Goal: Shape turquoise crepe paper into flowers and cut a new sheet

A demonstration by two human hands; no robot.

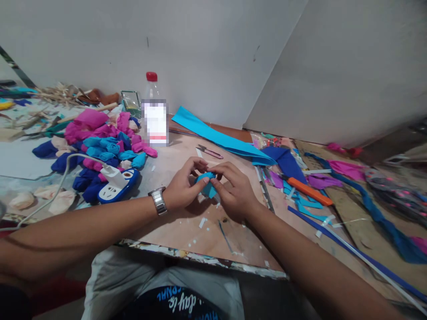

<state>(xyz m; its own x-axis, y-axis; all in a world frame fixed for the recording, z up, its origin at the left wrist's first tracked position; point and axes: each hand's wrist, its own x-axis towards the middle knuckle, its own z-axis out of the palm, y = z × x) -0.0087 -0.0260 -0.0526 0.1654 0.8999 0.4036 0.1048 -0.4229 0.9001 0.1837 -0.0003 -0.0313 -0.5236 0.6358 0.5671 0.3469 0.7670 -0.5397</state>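
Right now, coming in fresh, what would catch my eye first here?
Probably the colorful heap of pink, light-blue and dark-blue pieces at left, with a red-capped bottle standing by its far right side. Next, front and center, the person's fingers hold a small light-blue piece. An orange-handled tool also stands out, lying to the right.

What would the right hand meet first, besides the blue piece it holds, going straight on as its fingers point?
Probably the left hand, close ahead of the right hand, though depth is unclear.
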